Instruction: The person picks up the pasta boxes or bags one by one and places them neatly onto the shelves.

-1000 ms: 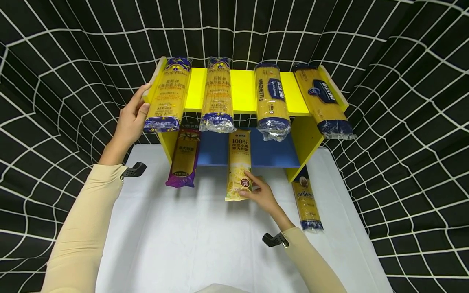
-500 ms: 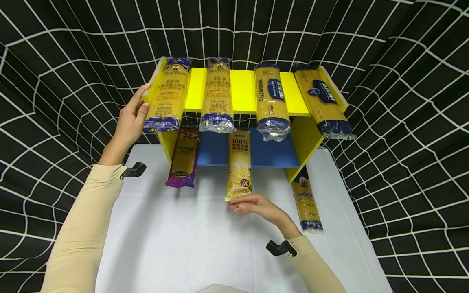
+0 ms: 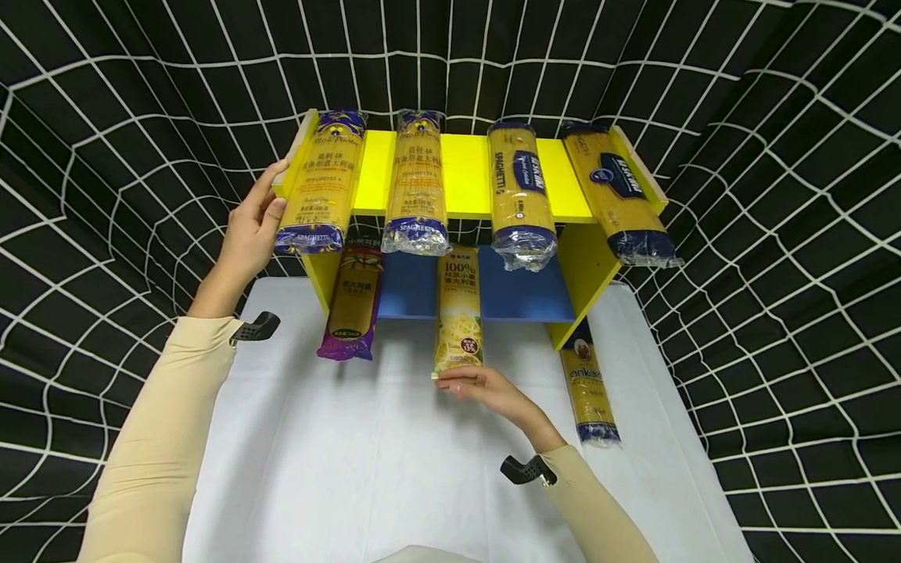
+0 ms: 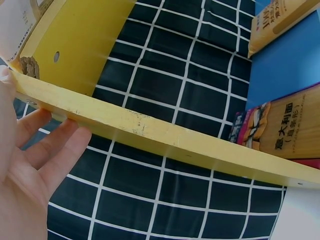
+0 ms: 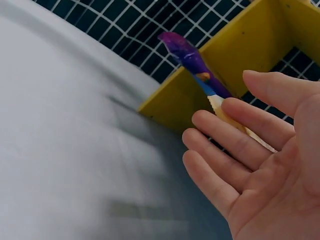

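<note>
My left hand [image 3: 248, 231] grips the upper left side of the yellow shelf [image 3: 468, 176]. In the left wrist view its fingers [image 4: 62, 145] lie against the side board [image 4: 150, 131]. On the lower blue board [image 3: 521, 293] lies a pale yellow pack of spaghetti [image 3: 459, 313], its front end jutting out. The fingertips of my right hand [image 3: 496, 395] touch that front end. In the right wrist view the right fingers [image 5: 230, 137] are extended and slightly spread, with the palm showing. To the left, a purple-ended spaghetti pack [image 3: 354, 301] also juts from the lower board.
Several spaghetti packs lie on the top board, among them a blue-ended one [image 3: 420, 184] and a navy-labelled one [image 3: 522, 188]. Another pack [image 3: 590, 387] lies on the white table [image 3: 338, 469] at the right. Black netted cloth [image 3: 176, 94] surrounds the table.
My right hand has let go of the pale yellow pack's side and moved to its front end. The pack has slid slightly inward. The left hand has stayed put.
</note>
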`<control>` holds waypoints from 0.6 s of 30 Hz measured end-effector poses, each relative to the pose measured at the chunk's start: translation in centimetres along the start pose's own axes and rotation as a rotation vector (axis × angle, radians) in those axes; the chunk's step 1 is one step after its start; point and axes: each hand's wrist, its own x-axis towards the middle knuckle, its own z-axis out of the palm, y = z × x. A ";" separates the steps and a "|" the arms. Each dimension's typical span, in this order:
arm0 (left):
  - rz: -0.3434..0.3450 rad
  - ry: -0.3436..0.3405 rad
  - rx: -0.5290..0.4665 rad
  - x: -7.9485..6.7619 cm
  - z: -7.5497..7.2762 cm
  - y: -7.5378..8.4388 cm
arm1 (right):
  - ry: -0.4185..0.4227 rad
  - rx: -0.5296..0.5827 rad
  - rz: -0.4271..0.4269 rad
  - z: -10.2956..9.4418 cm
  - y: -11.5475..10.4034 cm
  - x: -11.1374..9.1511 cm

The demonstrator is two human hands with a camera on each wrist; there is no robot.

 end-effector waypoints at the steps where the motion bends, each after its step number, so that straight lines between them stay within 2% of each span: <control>1: -0.001 0.000 0.002 0.0 0.0 0.0 | 0.006 -0.007 -0.002 -0.1 0.0 0.2; 10: -0.006 -0.005 0.003 -0.1 0.0 0.0 | 0.047 -0.035 -0.018 -1.1 0.2 1.8; 18: 0.000 0.003 0.004 0.0 0.0 -0.1 | 0.018 0.010 0.009 -1.9 -0.6 1.0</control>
